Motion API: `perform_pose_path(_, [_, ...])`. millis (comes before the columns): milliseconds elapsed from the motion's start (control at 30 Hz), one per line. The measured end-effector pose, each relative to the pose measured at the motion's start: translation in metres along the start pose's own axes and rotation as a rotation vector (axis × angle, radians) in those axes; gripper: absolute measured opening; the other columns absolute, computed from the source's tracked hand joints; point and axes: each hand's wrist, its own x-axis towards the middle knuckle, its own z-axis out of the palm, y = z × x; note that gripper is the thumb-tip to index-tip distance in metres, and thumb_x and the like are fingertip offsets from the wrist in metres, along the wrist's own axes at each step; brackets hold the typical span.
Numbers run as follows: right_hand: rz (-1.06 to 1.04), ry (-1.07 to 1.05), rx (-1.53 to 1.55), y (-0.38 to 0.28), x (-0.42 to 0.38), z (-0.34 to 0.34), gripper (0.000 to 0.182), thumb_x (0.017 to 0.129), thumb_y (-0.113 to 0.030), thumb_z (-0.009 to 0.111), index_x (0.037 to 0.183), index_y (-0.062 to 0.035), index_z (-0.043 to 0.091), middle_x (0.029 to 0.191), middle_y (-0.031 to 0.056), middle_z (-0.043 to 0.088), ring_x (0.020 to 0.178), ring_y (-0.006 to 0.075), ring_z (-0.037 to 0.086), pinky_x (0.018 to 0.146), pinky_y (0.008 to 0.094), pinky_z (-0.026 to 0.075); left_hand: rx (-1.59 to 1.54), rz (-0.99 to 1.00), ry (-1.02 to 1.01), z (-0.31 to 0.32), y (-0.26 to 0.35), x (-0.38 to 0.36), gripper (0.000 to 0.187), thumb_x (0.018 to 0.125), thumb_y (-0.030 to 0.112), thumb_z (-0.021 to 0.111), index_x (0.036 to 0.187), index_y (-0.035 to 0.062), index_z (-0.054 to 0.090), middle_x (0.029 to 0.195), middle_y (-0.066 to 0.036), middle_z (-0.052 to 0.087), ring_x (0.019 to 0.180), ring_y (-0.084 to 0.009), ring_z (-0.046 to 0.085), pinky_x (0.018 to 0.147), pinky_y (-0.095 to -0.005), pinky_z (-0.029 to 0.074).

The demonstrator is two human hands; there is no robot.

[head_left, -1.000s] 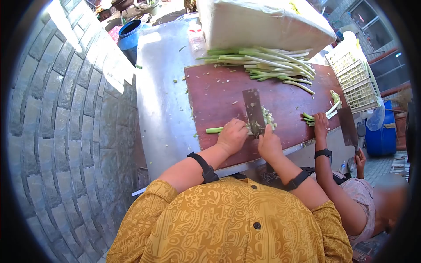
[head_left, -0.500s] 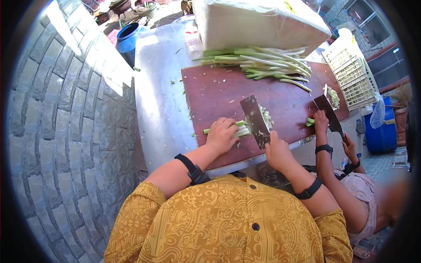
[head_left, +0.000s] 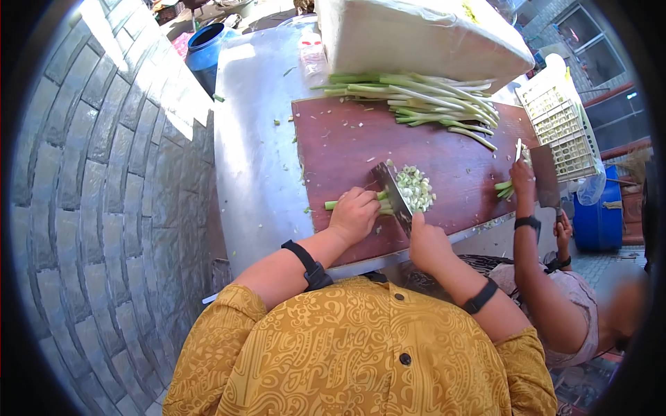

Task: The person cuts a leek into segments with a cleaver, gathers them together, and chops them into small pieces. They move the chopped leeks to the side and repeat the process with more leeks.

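Observation:
My left hand (head_left: 355, 215) is closed over a small bunch of green onion stalks (head_left: 331, 205), pressing them to the reddish-brown cutting board (head_left: 340, 149). In my right hand (head_left: 431, 243) is a cleaver (head_left: 394, 197), its blade standing on edge across the stalks just beside my left fingertips. To the right of the blade lies a pile of chopped green onion (head_left: 416, 188). Farther up the board, a heap of long whole green onions (head_left: 423, 100) rests against a white box.
On the right, a co-worker's hand (head_left: 522, 179) holds stalks beside another cleaver (head_left: 546, 177). A white plastic basket (head_left: 558, 125) stands at the board's right end, the white foam box (head_left: 416, 41) behind. Metal tabletop (head_left: 257, 152) shows at left, near a brick wall (head_left: 125, 208).
My cleaver has shifted slightly left and its blade is now more upright, exposing more of the chopped pile. The co-worker's cleaver has moved right. The view has shifted a little.

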Motion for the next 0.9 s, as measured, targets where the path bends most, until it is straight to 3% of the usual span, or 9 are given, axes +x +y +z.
perform_pose_path(133, [0.09,0.164,0.115,-0.003,0.028,0.022,0.031,0.08,-0.005,0.053,0.105,0.0037,0.038,0.074,0.0284,0.062,0.07,0.0455,0.062,0.064,0.0534,0.049,-0.012,0.012,0.026,0.001,-0.003,-0.001,0.014,0.069,0.011,0.07,0.081,0.0089,0.063,0.095,-0.002,0.059,0.091,-0.0231,0.056,0.077,-0.0357,0.047])
perform_pose_path(233, [0.093,0.411,0.295,0.012,0.03,0.033,0.03,0.083,-0.009,0.054,0.105,0.0034,0.038,0.071,0.0286,0.061,0.069,0.0473,0.06,0.064,0.055,0.048,-0.033,0.001,0.044,0.0,-0.001,-0.002,0.014,0.069,0.011,0.07,0.081,0.0089,0.063,0.095,-0.003,0.059,0.091,-0.0235,0.056,0.077,-0.0357,0.047])
perform_pose_path(333, [0.044,0.41,0.23,0.013,0.019,0.023,0.03,0.085,-0.012,0.053,0.105,0.0036,0.038,0.069,0.0279,0.06,0.068,0.0485,0.059,0.064,0.0558,0.047,-0.03,-0.009,0.06,0.002,-0.003,-0.003,0.013,0.069,0.011,0.07,0.08,0.0089,0.063,0.094,-0.004,0.059,0.091,-0.0241,0.056,0.077,-0.0357,0.047])
perform_pose_path(533, [0.0,0.01,0.057,-0.001,-0.02,-0.015,0.025,0.081,-0.005,0.052,0.099,0.0037,0.037,0.068,0.0272,0.06,0.067,0.046,0.061,0.063,0.0536,0.048,-0.014,-0.028,0.053,0.004,-0.003,-0.002,0.012,0.069,0.012,0.069,0.078,0.0087,0.062,0.093,-0.004,0.059,0.091,-0.0243,0.056,0.076,-0.0358,0.047])
perform_pose_path(633, [-0.012,-0.042,0.049,0.002,-0.021,-0.013,0.026,0.084,-0.008,0.052,0.103,0.0025,0.037,0.068,0.0272,0.059,0.066,0.0485,0.058,0.063,0.0557,0.046,-0.018,-0.02,0.053,0.006,-0.005,-0.001,0.012,0.069,0.012,0.069,0.078,0.0087,0.062,0.092,-0.004,0.059,0.09,-0.0244,0.056,0.075,-0.0358,0.047])
perform_pose_path(733, [-0.043,-0.009,-0.026,-0.002,0.002,-0.003,0.028,0.078,-0.005,0.055,0.097,0.003,0.037,0.067,0.0264,0.06,0.066,0.0452,0.061,0.062,0.0531,0.049,-0.012,-0.013,0.043,0.004,-0.004,-0.002,0.011,0.069,0.011,0.069,0.077,0.0087,0.062,0.092,-0.004,0.059,0.09,-0.0245,0.056,0.075,-0.036,0.047])
perform_pose_path(900, [0.035,0.263,0.158,-0.004,0.033,0.028,0.029,0.082,-0.008,0.055,0.103,0.0023,0.037,0.067,0.0267,0.06,0.066,0.0465,0.061,0.062,0.0545,0.048,-0.042,-0.017,0.058,0.002,-0.003,-0.005,0.011,0.069,0.011,0.069,0.077,0.0086,0.061,0.091,-0.004,0.058,0.09,-0.0242,0.056,0.075,-0.0364,0.047])
